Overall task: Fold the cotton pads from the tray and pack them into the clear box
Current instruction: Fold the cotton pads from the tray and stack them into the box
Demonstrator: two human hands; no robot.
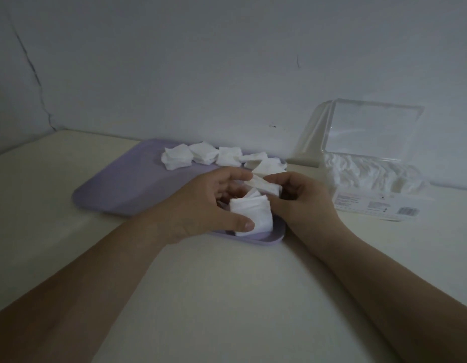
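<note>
Folding stage. Risk: the single pad (266, 186), thin and limp, may spring open or slip if one side lets go early. The left thumb, resting on the loose stack (250, 210), may topple it on the tray (117, 189). Pose: both forearms lie low over the desk (227, 284) and meet above the tray's near right corner. The right grip (303, 200) is curled, grasping the pad. The fingertips of the left grip (201, 203) meet the pad's other end; whether they pinch it cannot be told. The clear box (379, 203) stands open to the right, partly filled.
</note>
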